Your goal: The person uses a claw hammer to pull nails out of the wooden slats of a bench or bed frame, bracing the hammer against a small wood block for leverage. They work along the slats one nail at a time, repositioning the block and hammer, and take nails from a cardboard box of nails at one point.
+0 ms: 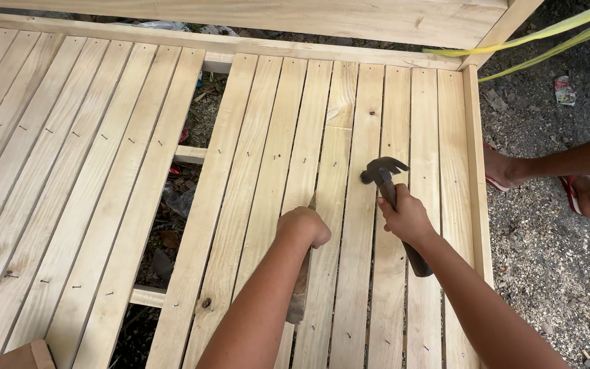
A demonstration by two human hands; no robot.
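Right hand [408,217]: clamped on dark steel claw hammer [385,172] above pale slatted wooden bed frame [240,171]. Left hand [303,227]: fisted on brown wooden handle [300,290] lying on the frame.

Pale bare-wood slats [268,157], dark metal hammer [384,171]

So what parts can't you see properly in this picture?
Head view:
- The dark flat tool under the left hand: its top is hidden by the fist, so its kind is unclear.
- The wooden handle of the steel claw hammer: its middle is wrapped by the right hand.
- The other person's sandalled feet: cut off by the right edge.
- The ground in the gap between the pale wooden slats: too shadowed to tell.
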